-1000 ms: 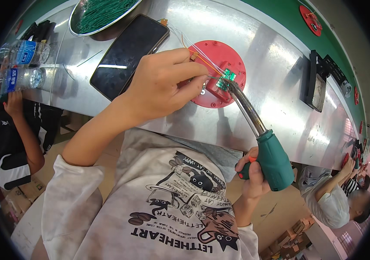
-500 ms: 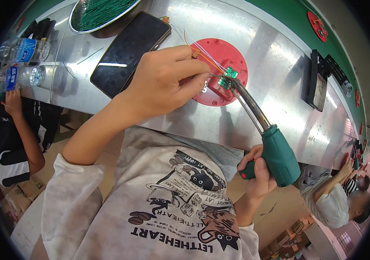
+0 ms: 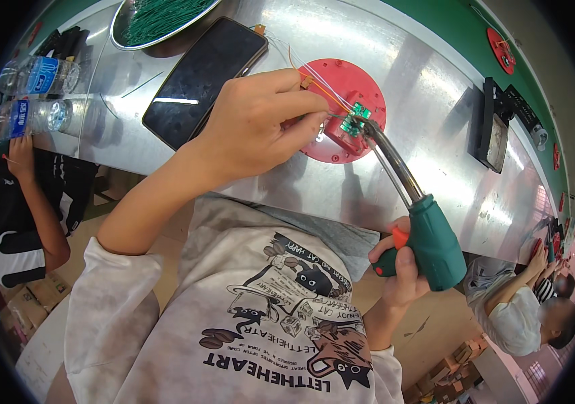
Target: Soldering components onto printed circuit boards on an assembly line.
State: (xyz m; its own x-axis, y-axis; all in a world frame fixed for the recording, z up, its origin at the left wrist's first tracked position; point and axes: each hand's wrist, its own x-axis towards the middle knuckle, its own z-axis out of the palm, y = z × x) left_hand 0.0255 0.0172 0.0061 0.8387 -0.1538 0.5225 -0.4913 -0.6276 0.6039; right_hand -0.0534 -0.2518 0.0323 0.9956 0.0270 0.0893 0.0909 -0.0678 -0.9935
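Note:
A green-handled soldering gun [image 3: 439, 249] is gripped in my right hand [image 3: 402, 276], its orange-red trigger [image 3: 400, 236] showing by the fingers. Its metal tip rests at a small green circuit board [image 3: 353, 126], where contact is too small to make out. The board sits on a red round plastic housing [image 3: 370, 84] lying on the metal table. Over the housing's left side, my left hand [image 3: 250, 128] pinches a thin green wire [image 3: 337, 116] that reaches the board. White and orange wires [image 3: 324, 84] also run to the board, passing behind my left fingers.
A black phone [image 3: 200, 77] lies left of the housing, below a metal bowl [image 3: 116, 34] of green wires. Two plastic bottles [image 3: 45, 76] stand far left. At the right sits a black tray-like holder [image 3: 491, 131]. Other people work at both sides, and another red disc [image 3: 501, 50] lies beyond.
More of the soldering gun's trigger shows beside my right fingers. The tip has shifted very slightly right at the board. My left hand keeps its pinch on the wire.

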